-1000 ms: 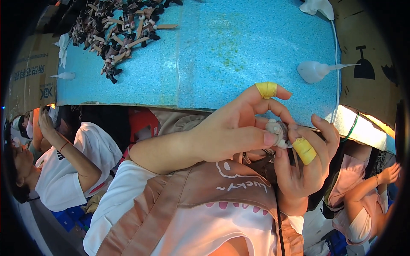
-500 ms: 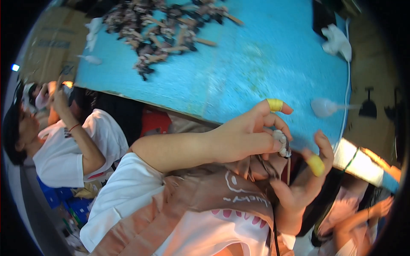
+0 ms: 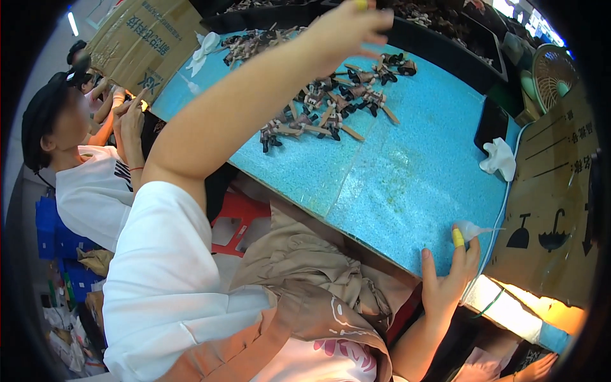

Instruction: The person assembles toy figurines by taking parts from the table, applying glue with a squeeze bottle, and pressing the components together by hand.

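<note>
My left hand [image 3: 353,32], yellow tape on a finger, is stretched over the far edge of the blue table [image 3: 407,191]. Its fingers look spread, with nothing visible in them. Beneath and beside that forearm lies a pile of small brown, black and white figures [image 3: 337,105] with flat wooden sticks. At the table's near right corner, my right hand [image 3: 449,274] is open, thumb apart. Its taped index fingertip meets a small translucent squeeze bottle [image 3: 474,230] with a thin nozzle, lying on its side. Whether the other fingers touch it, I cannot tell.
Dark trays [image 3: 445,38] of similar pieces line the far side. A black box [image 3: 492,124] and crumpled white tissue [image 3: 498,159] lie at right, beside a cardboard box [image 3: 554,191]. Another person [image 3: 89,165] sits at left; a red stool [image 3: 238,219] is under the table edge.
My left hand has swung from near my chest to the far side, and the small whitish piece it held is no longer visible. My right hand has moved to the squeeze bottle. The view has shifted.
</note>
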Motion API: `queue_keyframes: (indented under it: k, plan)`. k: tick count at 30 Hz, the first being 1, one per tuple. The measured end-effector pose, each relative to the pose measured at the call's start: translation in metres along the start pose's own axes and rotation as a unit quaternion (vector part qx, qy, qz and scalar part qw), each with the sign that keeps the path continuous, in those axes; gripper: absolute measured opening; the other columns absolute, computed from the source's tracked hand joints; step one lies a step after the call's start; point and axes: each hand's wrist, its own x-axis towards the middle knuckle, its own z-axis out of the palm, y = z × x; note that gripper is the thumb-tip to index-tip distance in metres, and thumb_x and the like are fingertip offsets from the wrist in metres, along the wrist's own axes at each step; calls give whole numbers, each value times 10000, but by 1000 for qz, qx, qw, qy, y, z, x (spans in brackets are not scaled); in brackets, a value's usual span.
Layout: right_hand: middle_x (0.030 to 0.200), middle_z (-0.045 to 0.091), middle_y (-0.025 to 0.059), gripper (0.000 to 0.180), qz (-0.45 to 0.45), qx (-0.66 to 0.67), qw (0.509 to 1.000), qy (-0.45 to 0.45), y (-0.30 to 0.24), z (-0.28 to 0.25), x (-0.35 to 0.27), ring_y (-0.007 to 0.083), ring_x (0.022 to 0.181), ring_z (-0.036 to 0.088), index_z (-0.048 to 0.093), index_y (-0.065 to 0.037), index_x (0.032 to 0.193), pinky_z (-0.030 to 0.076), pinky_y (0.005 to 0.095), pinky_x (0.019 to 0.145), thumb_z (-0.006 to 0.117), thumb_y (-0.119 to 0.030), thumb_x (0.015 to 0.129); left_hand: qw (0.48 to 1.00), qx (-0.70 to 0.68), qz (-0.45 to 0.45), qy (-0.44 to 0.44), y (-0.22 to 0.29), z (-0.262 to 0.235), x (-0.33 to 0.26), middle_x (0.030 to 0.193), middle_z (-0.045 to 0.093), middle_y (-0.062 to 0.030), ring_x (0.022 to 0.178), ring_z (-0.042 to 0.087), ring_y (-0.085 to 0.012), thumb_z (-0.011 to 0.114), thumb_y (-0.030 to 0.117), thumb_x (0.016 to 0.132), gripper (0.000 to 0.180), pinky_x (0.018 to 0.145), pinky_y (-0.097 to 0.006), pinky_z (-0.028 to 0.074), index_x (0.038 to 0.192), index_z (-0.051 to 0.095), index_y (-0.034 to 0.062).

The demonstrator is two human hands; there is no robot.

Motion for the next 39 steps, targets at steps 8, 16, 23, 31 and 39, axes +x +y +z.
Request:
queue_keyframes:
  k: [8,16,23,31,39]
  plan:
    - [1145,438,248,304,18,0,995,99,12,8,-16,364,1032,462,516,50,1020,348,404,887,606,-18,738,850,492,-173,-70,-7,-85,-123,914,528,-78,678,518,-121,580,306,819,444,598,-250,417,1119,430,15]
    - [1112,449,219,313,114,235,948,183,14,15,-32,296,1005,494,385,64,1104,403,396,842,500,16,817,930,338,-138,42,-39,-47,-133,837,547,-151,740,572,-212,664,216,750,471,612,-303,447,1085,422,-9]
    - [1072,474,183,592,206,454,839,220,-11,-7,-45,257,927,516,288,42,1248,439,344,770,557,-95,739,944,-259,-195,-62,1,52,-146,923,504,-44,759,527,-110,638,87,769,458,646,-219,458,1149,396,8]
    - [671,409,27,371,242,830,493,102,-31,-31,-35,106,510,376,390,-51,1154,314,247,506,367,-327,907,852,-432,-225,-191,6,140,-185,972,487,-16,897,440,-72,491,43,863,341,776,-227,375,1182,372,34]
    - [671,418,-10,377,185,634,678,323,-38,-16,-56,92,488,324,446,-76,1021,257,267,536,599,-277,742,969,-132,25,-206,-7,146,-178,919,533,-100,849,524,-204,600,82,751,297,737,-276,414,1038,563,13]
